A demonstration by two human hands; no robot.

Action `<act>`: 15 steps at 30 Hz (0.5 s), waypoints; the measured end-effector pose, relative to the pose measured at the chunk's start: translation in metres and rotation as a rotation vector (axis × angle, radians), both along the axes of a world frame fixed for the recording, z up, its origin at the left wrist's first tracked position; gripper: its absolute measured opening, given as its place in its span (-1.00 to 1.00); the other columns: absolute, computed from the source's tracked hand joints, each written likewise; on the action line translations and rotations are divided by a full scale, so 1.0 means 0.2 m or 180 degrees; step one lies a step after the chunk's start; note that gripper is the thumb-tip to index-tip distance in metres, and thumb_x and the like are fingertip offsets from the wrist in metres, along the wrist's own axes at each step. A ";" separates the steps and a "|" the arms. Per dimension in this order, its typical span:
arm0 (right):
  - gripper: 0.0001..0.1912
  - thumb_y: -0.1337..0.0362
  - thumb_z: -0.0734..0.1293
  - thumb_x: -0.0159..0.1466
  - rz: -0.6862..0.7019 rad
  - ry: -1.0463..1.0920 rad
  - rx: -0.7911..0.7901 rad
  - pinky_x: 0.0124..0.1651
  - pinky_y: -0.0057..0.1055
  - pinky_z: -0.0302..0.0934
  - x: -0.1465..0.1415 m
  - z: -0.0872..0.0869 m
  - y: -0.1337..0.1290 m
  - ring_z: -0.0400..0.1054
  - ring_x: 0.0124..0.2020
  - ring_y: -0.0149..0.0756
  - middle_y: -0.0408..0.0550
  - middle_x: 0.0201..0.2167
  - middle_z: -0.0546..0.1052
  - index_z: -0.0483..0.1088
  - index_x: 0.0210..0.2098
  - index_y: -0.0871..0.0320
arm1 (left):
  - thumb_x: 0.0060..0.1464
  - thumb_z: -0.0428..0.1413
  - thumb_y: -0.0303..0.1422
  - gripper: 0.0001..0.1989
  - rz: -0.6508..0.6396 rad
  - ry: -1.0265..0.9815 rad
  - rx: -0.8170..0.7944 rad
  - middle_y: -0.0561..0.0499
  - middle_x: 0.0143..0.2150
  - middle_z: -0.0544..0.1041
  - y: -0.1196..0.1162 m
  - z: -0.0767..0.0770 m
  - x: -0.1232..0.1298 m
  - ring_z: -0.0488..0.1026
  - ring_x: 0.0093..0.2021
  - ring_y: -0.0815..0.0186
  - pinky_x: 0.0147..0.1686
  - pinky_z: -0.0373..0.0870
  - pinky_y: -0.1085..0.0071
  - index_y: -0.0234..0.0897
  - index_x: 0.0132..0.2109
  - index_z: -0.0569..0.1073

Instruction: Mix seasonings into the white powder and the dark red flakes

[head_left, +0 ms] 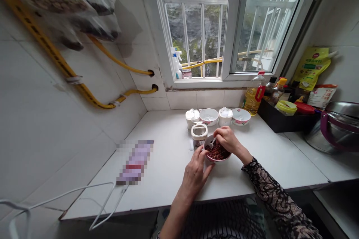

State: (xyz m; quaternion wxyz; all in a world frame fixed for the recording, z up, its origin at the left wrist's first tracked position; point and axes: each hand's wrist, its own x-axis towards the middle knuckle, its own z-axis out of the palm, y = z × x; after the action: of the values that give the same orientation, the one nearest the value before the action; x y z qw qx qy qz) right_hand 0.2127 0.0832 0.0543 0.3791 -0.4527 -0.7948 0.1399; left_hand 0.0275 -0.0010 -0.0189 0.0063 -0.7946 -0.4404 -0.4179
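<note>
Right-hand fingers (223, 135) pinch a slim white plastic spoon (213, 142) slanting down-left into a pink-rimmed ceramic bowl (216, 160) of red chilli flakes (217, 151), gripped at its near side by the left hand (195, 173).

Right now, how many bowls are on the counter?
3: two white bowls at the back of the counter, and one of red flakes beneath the right hand.

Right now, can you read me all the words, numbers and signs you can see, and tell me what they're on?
No word or number can be read here.
Yellow packet: print too small and blurred to read.
White packet: print too small to read.
Bottles in the black tray: labels too small to read.
Pixelated oblong on the counter: blurred out, unreadable.
</note>
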 end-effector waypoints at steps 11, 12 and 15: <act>-0.82 0.31 0.17 -0.01 -0.0040 0.1634 -0.1434 -0.42 -0.45 0.23 0.02 0.02 0.02 0.33 -0.63 -0.35 -0.18 -0.74 0.45 0.40 -0.53 0.14 | 0.11 0.15 -0.46 -0.56 -0.0020 -0.0040 -0.0029 -0.21 0.19 0.36 0.00 -0.01 0.00 0.43 0.15 0.07 -0.06 0.54 0.21 -0.19 0.11 0.22; -0.83 0.30 0.17 -0.02 -0.0018 0.1691 -0.1465 -0.42 -0.44 0.23 0.02 0.03 0.02 0.32 -0.63 -0.35 -0.18 -0.74 0.44 0.40 -0.54 0.14 | 0.11 0.15 -0.46 -0.56 -0.0019 -0.0035 -0.0025 -0.22 0.19 0.36 0.00 -0.01 0.00 0.43 0.15 0.07 -0.05 0.54 0.21 -0.19 0.10 0.22; -0.83 0.29 0.19 -0.03 0.0013 0.1824 -0.1520 -0.40 -0.43 0.25 0.03 0.04 0.02 0.33 -0.62 -0.35 -0.17 -0.73 0.45 0.40 -0.54 0.15 | 0.11 0.16 -0.45 -0.56 -0.0029 -0.0028 -0.0029 -0.21 0.19 0.36 0.00 -0.01 0.00 0.43 0.16 0.07 -0.03 0.53 0.20 -0.19 0.10 0.22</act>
State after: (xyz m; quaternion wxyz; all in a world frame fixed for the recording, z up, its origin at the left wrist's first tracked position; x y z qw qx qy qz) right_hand 0.2181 0.0877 0.0614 0.4696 -0.4693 -0.6024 0.4432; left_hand 0.0281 0.0000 -0.0207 -0.0013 -0.7947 -0.4387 -0.4194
